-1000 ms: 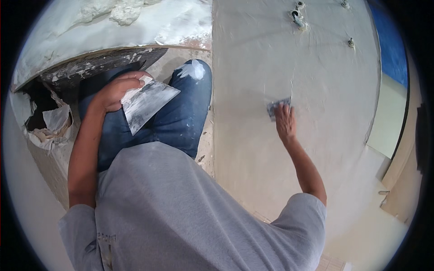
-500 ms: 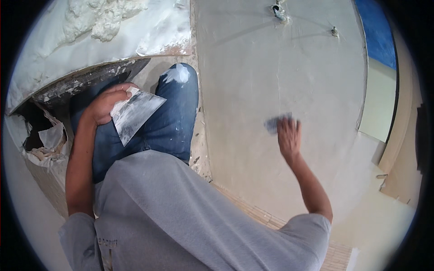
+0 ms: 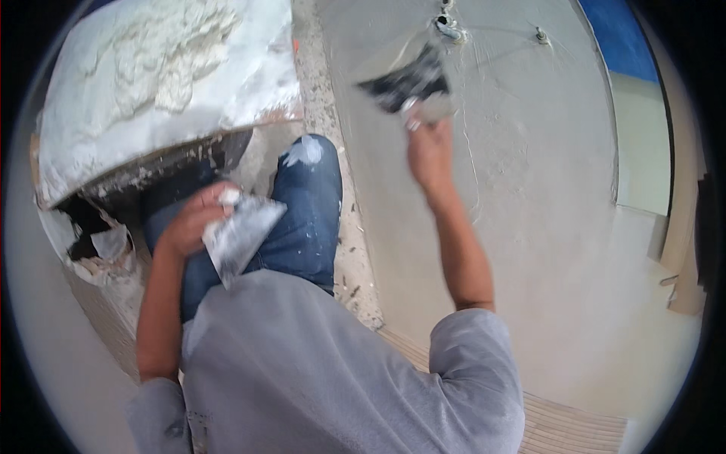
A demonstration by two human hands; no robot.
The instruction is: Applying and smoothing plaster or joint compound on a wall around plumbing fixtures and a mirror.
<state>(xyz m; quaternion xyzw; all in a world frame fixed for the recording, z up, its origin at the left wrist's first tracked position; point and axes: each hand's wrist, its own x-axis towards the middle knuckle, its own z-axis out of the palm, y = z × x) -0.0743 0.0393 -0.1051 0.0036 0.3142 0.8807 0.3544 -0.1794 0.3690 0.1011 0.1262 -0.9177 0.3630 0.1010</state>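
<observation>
Far upper left there's a heap of white paste (image 3: 162, 60) on a smeared board (image 3: 276, 91). Looks soft and thick, probably sticky, so I'd guess it's a blade job rather than a fingers job.

Left of center, the person's left hand (image 3: 195, 225) is closed around the paste-caked upper end of a wide scraper (image 3: 246, 234), blade slanting down over the jeans (image 3: 306, 227). Seems light, thin metal with maybe some flex; the caked end could get slippery, so hold it right where the blade begins, thumb on the flat.

Upper middle, the right hand (image 3: 429, 147) is wrapped round the handle of a second, darker scraper (image 3: 408, 82). It's blurry, so no telling if the edge touches the grey surface (image 3: 529, 257) behind. Likely light and stiff near the handle, springier at the edge; best held low on the handle. Just above it sits a pipe fitting (image 3: 451, 29).
</observation>
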